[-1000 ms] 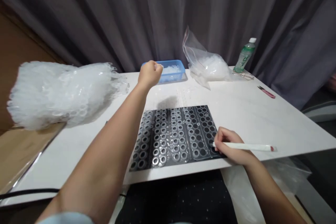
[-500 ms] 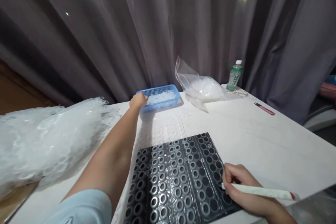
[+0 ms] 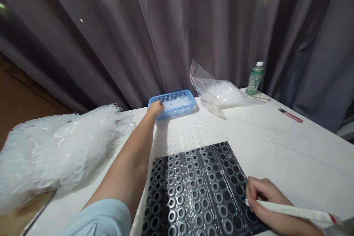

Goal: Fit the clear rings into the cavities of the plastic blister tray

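Observation:
My left hand (image 3: 156, 107) reaches into the near left end of a blue basket (image 3: 190, 106) that holds small clear rings (image 3: 178, 101); its fingers are closed, and what they hold is hidden. My right hand (image 3: 262, 195) is closed round a pale green pen-like tool (image 3: 297, 211) with a red end, its tip over the right edge of a black sheet (image 3: 232, 179). Grey rings (image 3: 195, 193) lie in rows on the dark circles of that sheet. Several circles on its right side have no ring.
A pile of clear plastic netting (image 3: 66, 143) lies at the left. Behind the sheet are a zip bag (image 3: 221, 94) with white contents, a green-labelled bottle (image 3: 254, 78), thin cords (image 3: 260, 98) and pink snips (image 3: 291, 115). Small clear rings are scattered on the white table (image 3: 298, 162).
The whole view has shifted, so everything sits a little further right. My left hand remains at the basket's left end, and my right hand still holds the tool at the sheet's edge.

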### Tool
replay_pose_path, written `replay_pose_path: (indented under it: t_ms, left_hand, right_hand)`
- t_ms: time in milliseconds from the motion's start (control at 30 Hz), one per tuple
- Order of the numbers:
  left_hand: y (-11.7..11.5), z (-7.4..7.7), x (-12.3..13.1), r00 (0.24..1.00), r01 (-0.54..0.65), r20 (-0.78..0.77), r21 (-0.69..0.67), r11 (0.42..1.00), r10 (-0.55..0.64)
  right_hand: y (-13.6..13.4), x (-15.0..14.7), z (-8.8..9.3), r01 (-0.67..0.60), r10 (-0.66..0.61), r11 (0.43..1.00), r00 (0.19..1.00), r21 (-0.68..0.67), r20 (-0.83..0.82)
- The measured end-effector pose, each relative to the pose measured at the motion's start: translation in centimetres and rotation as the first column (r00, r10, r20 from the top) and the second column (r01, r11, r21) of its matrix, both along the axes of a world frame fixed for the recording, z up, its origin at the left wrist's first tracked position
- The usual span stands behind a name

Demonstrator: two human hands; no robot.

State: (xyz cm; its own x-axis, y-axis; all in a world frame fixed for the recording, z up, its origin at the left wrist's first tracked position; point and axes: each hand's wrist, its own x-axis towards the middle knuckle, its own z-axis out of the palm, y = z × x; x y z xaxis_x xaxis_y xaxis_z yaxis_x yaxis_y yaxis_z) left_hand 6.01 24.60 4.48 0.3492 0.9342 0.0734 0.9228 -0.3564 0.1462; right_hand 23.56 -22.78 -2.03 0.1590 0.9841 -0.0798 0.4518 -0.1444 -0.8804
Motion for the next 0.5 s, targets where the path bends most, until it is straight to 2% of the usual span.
replay_pose_path:
  t_ms: [167, 367, 500]
  left_hand:
    - [-1.0, 0.7, -1.1, 0.996, 0.086, -0.02, -0.022, 0.996, -0.087]
    - [-2.7, 1.6, -3.2, 0.995, 0.093, 0.021, 0.044, 0.995, -0.094]
    - [-4.4, 2.2, -1.7, 0.99, 0.123, 0.049, 0.132, 0.984, -0.13]
  right_hand:
    - [0.1, 0.0, 0.3, 0.006, -0.007, 1.0, 1.0, 0.024, 0.005]
    - [-0.1, 0.0, 0.4, -0.008, 0.011, 0.998, 0.999, 0.058, -0.045]
    - [0.2, 0.6, 0.3, 0.021, -0.013, 0.997, 0.995, 0.08, -0.099]
